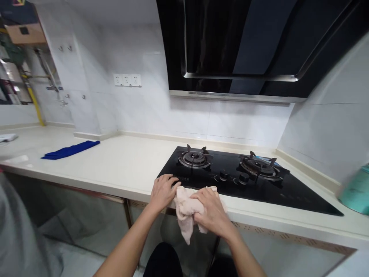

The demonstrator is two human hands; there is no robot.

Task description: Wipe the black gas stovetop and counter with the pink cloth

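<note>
A crumpled pale pink cloth (184, 209) hangs partly over the front edge of the counter, just before the stove. My right hand (211, 211) is closed around it, pressing it at the counter's edge. My left hand (164, 190) lies on the counter by the near left corner of the black gas stove (201, 181), its fingers stretched out and the fingertips close to the cloth. Two burners, the left burner (195, 158) and the right burner (260, 167), stand on the glass top, with two black knobs between them, including the left knob (223, 175).
A folded blue cloth (70, 150) lies on the cream countertop (129, 161) to the left. The black range hood (213, 42) slopes out above the stove. A turquoise container (357, 190) stands at the right edge. Someone's grey clothing (20, 231) shows at lower left.
</note>
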